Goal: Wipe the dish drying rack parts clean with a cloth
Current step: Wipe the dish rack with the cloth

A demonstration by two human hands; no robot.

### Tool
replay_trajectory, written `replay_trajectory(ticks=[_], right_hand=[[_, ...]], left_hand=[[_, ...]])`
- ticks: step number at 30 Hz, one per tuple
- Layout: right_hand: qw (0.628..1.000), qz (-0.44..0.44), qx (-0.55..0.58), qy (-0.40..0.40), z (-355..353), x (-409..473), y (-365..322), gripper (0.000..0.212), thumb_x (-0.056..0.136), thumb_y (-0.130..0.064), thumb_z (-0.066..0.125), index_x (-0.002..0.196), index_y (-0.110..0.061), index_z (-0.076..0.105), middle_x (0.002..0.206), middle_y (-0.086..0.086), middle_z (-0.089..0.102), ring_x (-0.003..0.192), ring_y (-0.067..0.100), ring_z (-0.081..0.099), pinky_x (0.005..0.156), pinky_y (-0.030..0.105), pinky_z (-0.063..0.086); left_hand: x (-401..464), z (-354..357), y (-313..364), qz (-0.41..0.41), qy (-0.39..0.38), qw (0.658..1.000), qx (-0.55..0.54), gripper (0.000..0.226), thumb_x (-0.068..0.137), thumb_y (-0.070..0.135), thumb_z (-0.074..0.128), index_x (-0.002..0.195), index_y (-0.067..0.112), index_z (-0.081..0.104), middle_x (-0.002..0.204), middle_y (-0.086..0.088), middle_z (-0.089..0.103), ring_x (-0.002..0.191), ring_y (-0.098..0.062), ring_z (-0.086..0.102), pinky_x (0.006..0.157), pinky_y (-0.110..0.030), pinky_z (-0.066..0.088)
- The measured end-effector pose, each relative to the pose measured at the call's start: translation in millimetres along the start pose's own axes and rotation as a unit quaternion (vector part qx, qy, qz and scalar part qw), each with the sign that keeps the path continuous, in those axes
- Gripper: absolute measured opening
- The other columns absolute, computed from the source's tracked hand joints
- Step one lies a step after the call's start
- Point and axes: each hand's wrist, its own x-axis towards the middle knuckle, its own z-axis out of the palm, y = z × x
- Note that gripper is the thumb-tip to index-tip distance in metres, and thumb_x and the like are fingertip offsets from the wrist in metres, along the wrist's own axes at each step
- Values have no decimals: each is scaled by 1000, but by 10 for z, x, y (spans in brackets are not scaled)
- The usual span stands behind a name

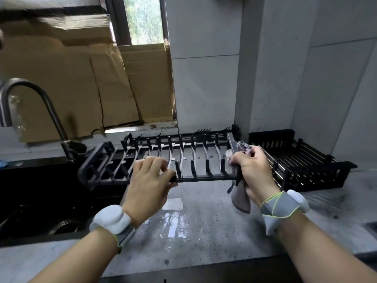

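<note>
Head view: left hand [148, 180] grips the near rail of the rack [195, 160], fingers curled over the bar, thumb under it near a black end cap. Right hand [252, 170] holds the cloth [240, 152] wrapped round the rack's right end, fingers closed on the fabric; cloth bunches above the knuckles with a checked patch on top, and a grey tail hangs below the palm over the counter [204, 231]. Rack is a black plate holder with rows of curved prongs, held level between both hands, above the counter edge and partly over the sink [40, 211]; its left end frame sits over the sink, whether it rests on anything there I cannot tell. Just right of the rack, a black basket [302, 166] with slotted walls and metal bars sits on the counter against the wall corner, right hand in front of its left edge. Another black rail with small hooks lies behind the rack along the wall. Faucet [36, 111], curved, dark metal, stands at far left behind the sink. Cardboard [81, 82] sheets lean against the window [142, 19] behind the faucet. Water puddle [173, 219] on the grey speckled counter between the two forearms, below the rack. Both wrists wear white bands with grey straps [111, 221]. Sink is dark, drain visible lower left. Grey tiled wall at right.
</note>
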Motion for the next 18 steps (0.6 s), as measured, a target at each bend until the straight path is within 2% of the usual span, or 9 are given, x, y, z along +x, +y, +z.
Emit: replay_trajectory(ticks=[2,5,8,10,12,14,15,18], right_hand=[[1000,2,20,2,-48,-1,26,47,52,-19,76,88,-21,46,73,8,59,76,24,60,77,40,52],[1000,-3,23,13,-115,-15,71,45,51,-18,76,87,-20,49,71,7,59,76,24,59,70,37,49],[1000,-10,-3,18,-161,-59,116,59,50,-20,77,104,-11,54,86,16,62,80,25,61,76,39,52],[1000,-23,-16,11,-176,-85,142,53,61,-10,79,109,-9,55,87,12,64,80,18,62,77,33,53],[999,-42,-26,4,-203,-96,172,40,74,3,75,107,-10,56,77,-3,61,72,6,58,71,23,49],[998,-56,-34,0,-214,-134,179,35,79,6,73,103,-12,56,68,-15,60,64,-2,54,67,18,47],[998,-60,-34,-3,-225,-164,177,34,79,6,73,101,-13,56,70,-14,61,66,0,56,69,20,48],[998,-56,-9,-10,-291,-255,89,37,70,-6,79,100,-13,58,85,9,63,79,18,59,79,37,50]], left_hand=[[22,-46,30,3,-1,1000,4,24,77,32,84,91,17,71,97,-4,57,98,-26,50,83,-40,35],[43,-157,78,42,-6,999,-3,32,79,38,83,100,19,67,99,-3,57,99,-25,50,85,-40,37],[170,-293,132,76,-22,995,-53,39,88,54,67,109,21,64,107,-1,56,104,-21,50,91,-42,39],[420,-375,120,32,-61,992,-104,45,91,60,55,118,24,61,115,3,57,112,-16,50,101,-40,34],[726,-411,31,-33,-119,983,-133,46,93,58,53,127,27,56,125,6,55,119,-14,48,108,-39,30],[993,-363,-105,-60,-214,969,-109,52,91,57,57,134,29,50,134,4,52,124,-17,49,110,-44,33],[1085,-327,-163,-63,-273,956,-89,56,90,58,59,138,30,47,137,2,51,124,-20,51,109,-45,37],[1245,-189,-205,-81,-425,898,-79,62,86,60,65,138,30,49,135,0,57,118,-23,57,100,-41,48]])
